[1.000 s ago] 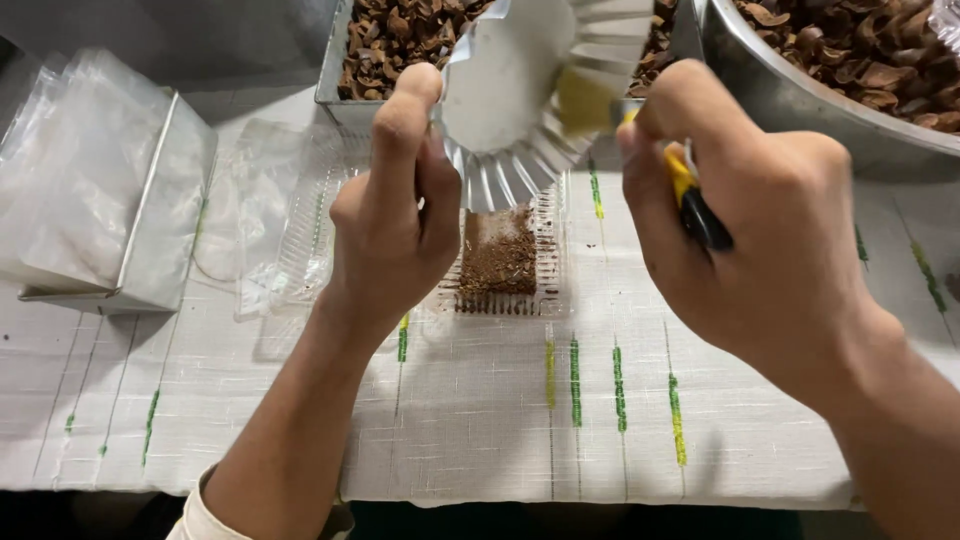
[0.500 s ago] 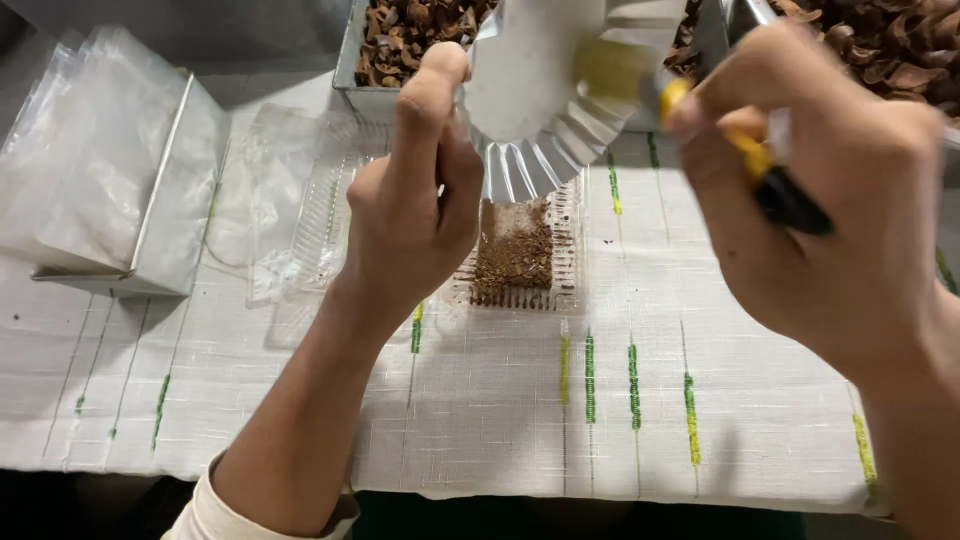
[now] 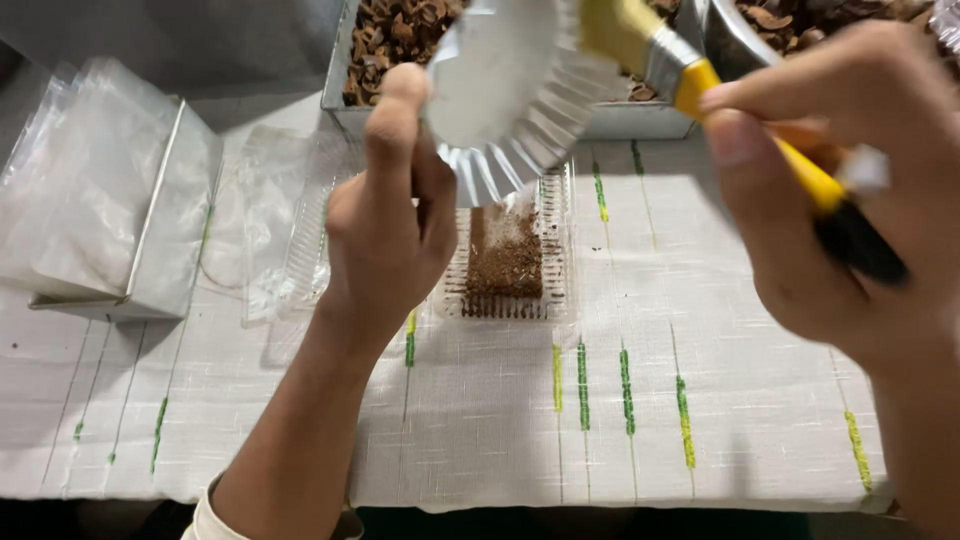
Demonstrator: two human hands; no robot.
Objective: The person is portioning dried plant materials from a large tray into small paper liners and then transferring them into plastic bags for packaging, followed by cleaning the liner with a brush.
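Note:
My left hand (image 3: 390, 220) holds a fluted metal dish (image 3: 510, 90) tilted over a clear plastic tray (image 3: 555, 250) that holds a brown block (image 3: 505, 262). White powder falls from the dish's lower edge onto the block's top. My right hand (image 3: 850, 190) grips a brush (image 3: 690, 75) with a yellow and black handle; its pale bristles rest against the inside of the dish.
A white cloth with green stripes (image 3: 600, 420) covers the table. A metal box stuffed with clear plastic bags (image 3: 100, 210) stands at the left. Loose clear trays (image 3: 270, 230) lie beside it. Metal containers of brown shells (image 3: 385, 40) stand along the back edge.
The brush has swept further into the dish and my right hand has moved closer to the camera. White powder now lies on the top of the brown block.

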